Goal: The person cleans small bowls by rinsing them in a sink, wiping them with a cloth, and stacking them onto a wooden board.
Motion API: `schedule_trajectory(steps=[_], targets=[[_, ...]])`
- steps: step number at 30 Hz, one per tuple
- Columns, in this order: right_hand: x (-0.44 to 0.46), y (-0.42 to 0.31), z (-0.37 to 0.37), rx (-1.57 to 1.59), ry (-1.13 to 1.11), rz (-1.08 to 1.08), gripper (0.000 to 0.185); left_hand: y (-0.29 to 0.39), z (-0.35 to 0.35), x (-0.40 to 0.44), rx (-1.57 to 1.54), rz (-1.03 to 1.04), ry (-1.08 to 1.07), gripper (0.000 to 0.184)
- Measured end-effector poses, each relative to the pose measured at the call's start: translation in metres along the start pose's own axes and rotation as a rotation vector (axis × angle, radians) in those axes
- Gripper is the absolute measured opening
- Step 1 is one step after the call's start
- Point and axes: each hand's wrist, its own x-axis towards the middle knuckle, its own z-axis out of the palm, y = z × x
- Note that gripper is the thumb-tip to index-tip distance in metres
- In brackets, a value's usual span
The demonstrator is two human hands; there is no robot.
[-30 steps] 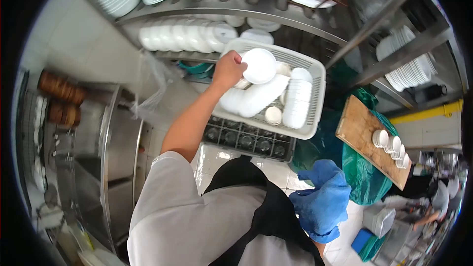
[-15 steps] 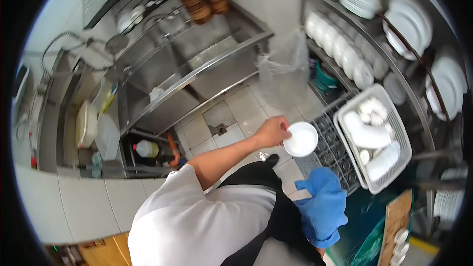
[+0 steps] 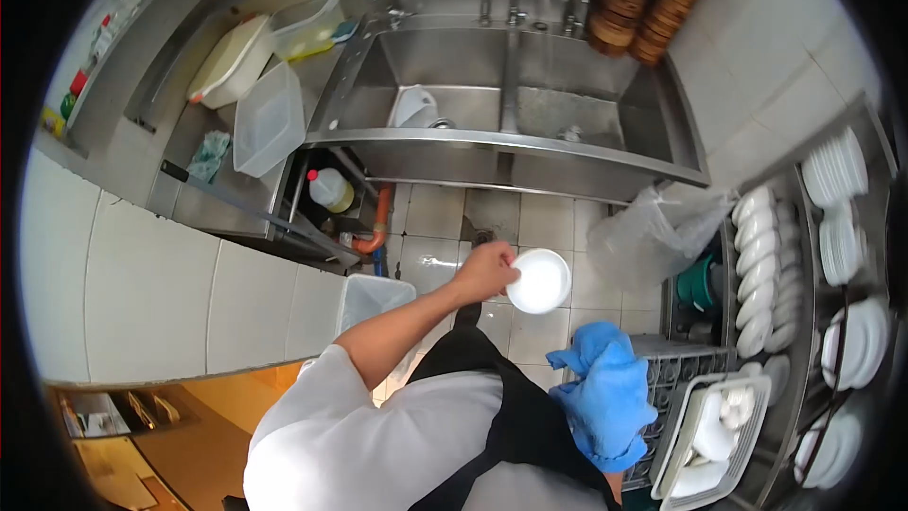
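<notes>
My left hand (image 3: 487,273) pinches the rim of a round white bowl (image 3: 539,281), held out over the tiled floor in front of me. A blue cloth (image 3: 603,397) covers my right hand, so its fingers are hidden; a bit of wrist shows below the cloth. Beyond the bowl stands a steel double sink (image 3: 511,142), with a white item (image 3: 414,106) in its left basin and shallow water in the right one. At the lower right, a white basket (image 3: 673,459) holds white dishes, beside a rack of glasses (image 3: 653,407).
Shelves with stacked white plates (image 3: 837,166) and bowls (image 3: 757,265) line the right side. A clear plastic bag (image 3: 653,237) hangs at the sink's right end. Plastic tubs (image 3: 270,118) sit on the left counter, above a bottle (image 3: 330,189). A bin (image 3: 374,298) stands near my left arm.
My view has swung left from the basket and shelves to the sink. The bowl, still in my left hand, has come away from above the basket. The blue cloth stays at my right side.
</notes>
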Motion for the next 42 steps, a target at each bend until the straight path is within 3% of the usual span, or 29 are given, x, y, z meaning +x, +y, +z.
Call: schedule_trajectory(steps=[5,10,20,22,23,24,27,30,34,37,42], targets=[[0.078,-0.041,0.03,-0.035,-0.119,-0.085,0.056,-0.023,-0.116,0.009,-0.092,-0.123,0.333,0.019],[0.118,-0.066,0.041,-0.06,-0.171,-0.09,0.057,-0.032,-0.188,0.048,-0.045,-0.093,0.473,0.016],[0.17,-0.034,0.014,-0.081,-0.048,0.037,0.058,0.056,-0.278,0.139,0.424,0.058,0.723,0.014],[0.183,-0.005,0.009,0.371,-0.157,0.332,0.088,0.07,-0.289,0.15,0.453,0.05,0.705,0.015],[0.191,0.001,0.007,0.414,-0.101,0.38,0.088,0.075,-0.292,0.156,0.557,0.058,0.721,0.016],[0.201,0.006,0.006,0.214,-0.027,0.278,0.089,0.075,-0.295,0.161,0.655,0.056,0.732,0.016],[0.232,0.025,0.009,-0.253,0.107,0.102,0.091,0.065,-0.303,0.193,0.781,0.03,0.694,0.017],[0.262,0.034,0.019,-0.454,0.083,0.07,0.092,0.039,-0.309,0.239,0.826,-0.094,0.606,0.015],[0.296,0.02,0.024,-0.28,-0.045,0.171,0.092,-0.034,-0.319,0.336,0.952,-0.193,0.38,0.014],[0.312,0.01,0.035,-0.184,-0.105,0.283,0.092,-0.114,-0.312,0.395,1.057,-0.262,0.192,0.026],[0.323,0.004,0.059,-0.061,-0.125,0.479,0.092,-0.166,-0.271,0.439,1.13,-0.426,0.021,0.027]])
